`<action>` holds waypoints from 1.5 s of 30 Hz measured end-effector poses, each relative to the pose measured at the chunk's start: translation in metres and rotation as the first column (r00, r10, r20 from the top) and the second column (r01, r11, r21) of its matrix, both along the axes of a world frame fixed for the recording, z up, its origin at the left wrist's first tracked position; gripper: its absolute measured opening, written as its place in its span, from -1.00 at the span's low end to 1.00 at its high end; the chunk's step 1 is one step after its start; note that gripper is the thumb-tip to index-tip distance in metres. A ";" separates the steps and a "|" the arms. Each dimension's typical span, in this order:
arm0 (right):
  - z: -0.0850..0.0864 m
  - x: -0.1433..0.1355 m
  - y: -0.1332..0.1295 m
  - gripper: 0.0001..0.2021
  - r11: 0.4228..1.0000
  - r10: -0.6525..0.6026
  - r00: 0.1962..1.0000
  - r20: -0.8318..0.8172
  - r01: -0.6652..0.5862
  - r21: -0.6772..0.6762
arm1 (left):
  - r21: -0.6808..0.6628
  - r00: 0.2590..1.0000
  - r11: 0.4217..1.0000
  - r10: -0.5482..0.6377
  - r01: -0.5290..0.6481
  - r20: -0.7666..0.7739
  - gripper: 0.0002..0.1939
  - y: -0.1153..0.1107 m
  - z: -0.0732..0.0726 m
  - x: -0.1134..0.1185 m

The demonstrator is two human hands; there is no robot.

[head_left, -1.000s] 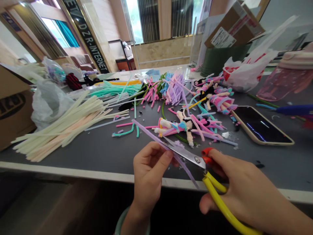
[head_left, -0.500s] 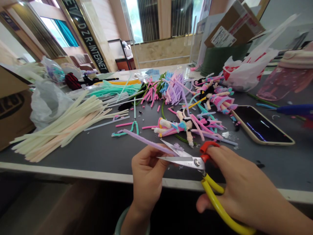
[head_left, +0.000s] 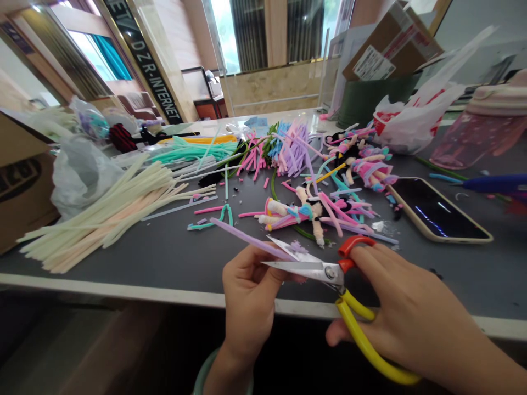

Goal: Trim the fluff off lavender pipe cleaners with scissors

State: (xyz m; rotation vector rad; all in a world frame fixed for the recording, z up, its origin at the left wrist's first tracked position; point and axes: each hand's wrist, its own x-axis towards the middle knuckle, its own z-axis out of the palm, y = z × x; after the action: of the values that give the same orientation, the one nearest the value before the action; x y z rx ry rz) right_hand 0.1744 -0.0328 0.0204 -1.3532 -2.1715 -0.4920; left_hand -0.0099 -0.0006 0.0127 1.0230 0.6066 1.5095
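Between the fingertips of my left hand is a light purple pipe cleaner, which slants up to the left. My right hand is closed around the handles of a pair of scissors, one loop red and the other yellow. The scissor blades are parted, with the pipe cleaner's near end between them by my left fingers. Purple fluff clings to the upper blade. Just beyond the blades lies a pipe-cleaner doll with a cream body and a blue bow.
Cream pipe cleaners lie in a pile at left, beside a clear plastic bag. Purple pipe cleaners are heaped at the back. More dolls, a phone, a white carrier bag and a pink bottle are at right.
The scissor handles have come slightly closer together, and the right hand has shifted a little left. The left hand keeps its hold on the purple pipe cleaner.
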 end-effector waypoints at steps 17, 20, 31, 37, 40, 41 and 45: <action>-0.003 0.000 -0.002 -0.40 0.999 -0.012 0.999 0.035 0.011 0.030 | -0.047 1.000 0.999 0.025 -0.025 0.005 -0.90 0.001 0.002 0.000; -0.004 -0.001 -0.003 -0.39 1.000 -0.002 1.000 0.029 0.001 0.017 | -0.052 1.000 0.999 0.015 -0.014 0.020 -0.91 0.001 0.002 0.000; -0.003 -0.001 -0.003 -0.36 0.998 0.056 0.998 -0.006 -0.056 0.012 | -0.079 0.997 0.997 0.002 0.004 0.072 -0.85 -0.001 0.009 0.004; -0.005 0.000 -0.004 -0.37 0.999 0.049 0.998 -0.030 -0.050 -0.005 | -0.099 0.996 0.995 0.007 0.001 0.087 -0.83 -0.001 0.012 0.004; -0.006 0.000 -0.005 -0.37 1.000 0.025 1.000 -0.010 -0.025 0.009 | -0.080 0.997 0.997 0.011 -0.006 0.070 -0.82 0.000 0.009 0.003; -0.006 0.000 -0.005 -0.37 1.000 0.018 1.000 0.002 -0.018 0.015 | -0.070 0.998 0.998 0.015 -0.011 0.060 -0.82 0.000 0.007 0.003; -0.005 0.000 -0.005 -0.38 1.000 0.007 1.000 0.018 -0.008 0.028 | -0.038 0.999 0.999 0.031 -0.030 0.025 -0.83 -0.001 0.005 0.001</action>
State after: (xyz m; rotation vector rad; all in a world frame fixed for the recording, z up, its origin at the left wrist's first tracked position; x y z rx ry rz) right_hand 0.1741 -0.0379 0.0155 -1.3298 -2.1756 -0.5321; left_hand -0.0087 -0.0013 0.0179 0.9678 0.6326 1.5299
